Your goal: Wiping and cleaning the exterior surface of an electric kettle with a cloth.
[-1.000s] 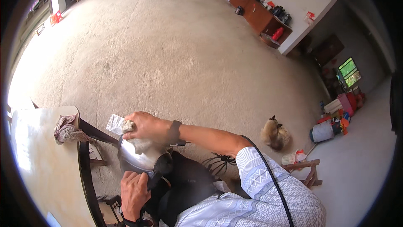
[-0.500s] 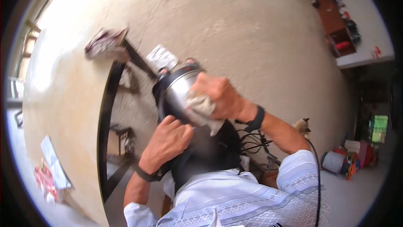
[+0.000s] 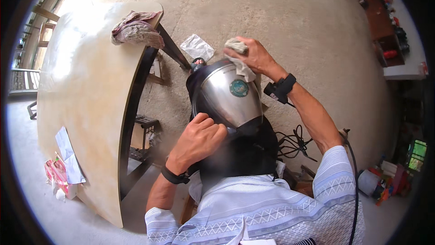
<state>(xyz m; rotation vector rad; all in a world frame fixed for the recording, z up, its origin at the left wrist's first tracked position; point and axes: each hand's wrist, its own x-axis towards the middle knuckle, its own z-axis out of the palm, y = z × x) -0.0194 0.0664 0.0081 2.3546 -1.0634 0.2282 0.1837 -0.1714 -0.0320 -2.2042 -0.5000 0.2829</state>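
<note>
A shiny steel kettle [image 3: 219, 98] with black ends and a round green emblem lies tilted across my dark-clothed lap. My left hand [image 3: 198, 139] is closed at its near left side, apparently gripping the dark curved handle, which the fingers mostly cover. At the far right end of the kettle, my right hand [image 3: 257, 58] holds a crumpled pale cloth [image 3: 236, 45]. One end of the cloth hangs down and touches the steel near the black rim.
To the left stands a pale table [image 3: 90, 104] with a bunched rag [image 3: 137, 31] on its far corner. A pink packet [image 3: 59, 172] and folded paper [image 3: 69, 154] lie near its left edge. White paper [image 3: 197, 47] rests on the floor. Black cables [image 3: 297, 142] coil at my right.
My right hand has moved the cloth from the middle of the kettle outward to its far end, uncovering the green emblem. The left hand keeps its grip. The whole view has shifted slightly.
</note>
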